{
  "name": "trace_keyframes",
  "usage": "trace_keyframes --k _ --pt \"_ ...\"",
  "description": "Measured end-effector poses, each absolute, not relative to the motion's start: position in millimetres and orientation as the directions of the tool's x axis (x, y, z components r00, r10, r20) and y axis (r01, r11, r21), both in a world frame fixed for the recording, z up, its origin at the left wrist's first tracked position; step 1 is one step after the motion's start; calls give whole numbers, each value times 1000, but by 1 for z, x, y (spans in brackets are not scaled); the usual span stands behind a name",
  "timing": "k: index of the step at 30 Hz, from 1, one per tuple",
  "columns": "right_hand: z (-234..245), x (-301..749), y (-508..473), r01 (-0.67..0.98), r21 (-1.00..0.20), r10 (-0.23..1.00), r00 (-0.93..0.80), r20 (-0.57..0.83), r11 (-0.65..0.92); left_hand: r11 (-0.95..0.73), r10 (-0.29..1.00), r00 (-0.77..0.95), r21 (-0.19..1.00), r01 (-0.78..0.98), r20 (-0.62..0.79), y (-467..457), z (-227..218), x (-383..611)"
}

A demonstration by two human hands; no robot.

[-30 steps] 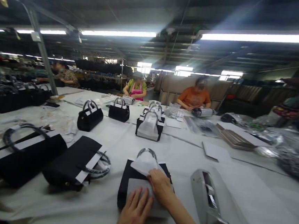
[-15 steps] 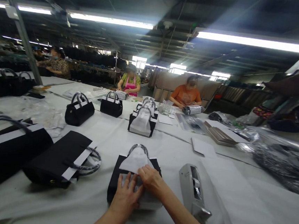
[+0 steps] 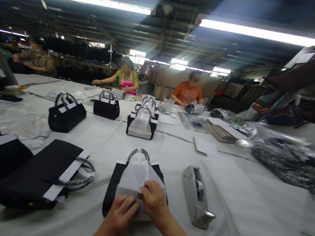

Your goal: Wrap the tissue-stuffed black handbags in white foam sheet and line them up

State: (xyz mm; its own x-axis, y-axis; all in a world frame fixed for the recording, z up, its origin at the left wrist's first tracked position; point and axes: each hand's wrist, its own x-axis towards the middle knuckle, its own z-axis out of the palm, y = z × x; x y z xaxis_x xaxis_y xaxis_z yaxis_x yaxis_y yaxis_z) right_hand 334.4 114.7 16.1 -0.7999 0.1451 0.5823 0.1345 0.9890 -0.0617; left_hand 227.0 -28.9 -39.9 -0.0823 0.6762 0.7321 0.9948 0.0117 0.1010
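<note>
A black handbag (image 3: 109, 191) stands upright in front of me, its handles (image 3: 139, 153) wrapped in clear film. White wrapping paper (image 3: 134, 171) is draped over its front and narrows toward the handles. My right hand (image 3: 154, 198) pinches the paper near the middle of the bag. Lower and to the left, my left hand (image 3: 120, 214) has its fingers curled together on the paper's lower part; its fingertips are partly hidden. A grey tape dispenser (image 3: 194, 196) stands on the table right of the bag.
Another black handbag (image 3: 39, 170) lies on its side at left. Further back stand wrapped bags (image 3: 141, 126) in a row and black bags (image 3: 67, 115). Boards (image 3: 222, 131), plastic film (image 3: 286, 162) and white sheets (image 3: 249, 199) lie at right. Co-workers (image 3: 189, 91) sit across the table.
My left hand has gone from spread fingers flat on the bag to curled fingers lower down. The paper now hangs further down the front. The view has shifted slightly right.
</note>
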Motion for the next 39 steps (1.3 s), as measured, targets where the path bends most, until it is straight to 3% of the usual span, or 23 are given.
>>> trace_keyframes --k 4,11,15,19,25,29,31,35,39 --pt "11 338 114 50 -64 79 -784 616 997 20 656 -123 146 989 744 -39 -53 219" --pt "6 338 113 11 -54 43 -757 652 998 239 652 -169 11 971 739 -30 -11 227" --pt "9 340 111 -6 -45 24 -763 646 999 165 804 -132 -5 986 579 -14 3 225" --pt "5 340 109 -2 -40 25 -740 672 999 121 885 -92 -34 992 457 -8 -21 218" --pt "16 345 109 -51 -33 -17 -750 662 998 104 866 -76 -30 994 494 -15 -41 211" --pt "29 357 118 179 -75 187 -769 612 981 116 875 -87 -33 993 477 -15 -37 211" --pt "28 361 125 210 -99 226 -758 612 973 101 887 -73 -38 994 456 -14 -36 210" --pt "15 364 131 84 -54 98 -737 669 995 141 898 -124 -8 990 422 -14 -34 211" --pt "10 368 131 68 -1 48 -695 717 998 148 926 -150 32 988 345 -16 -24 216"
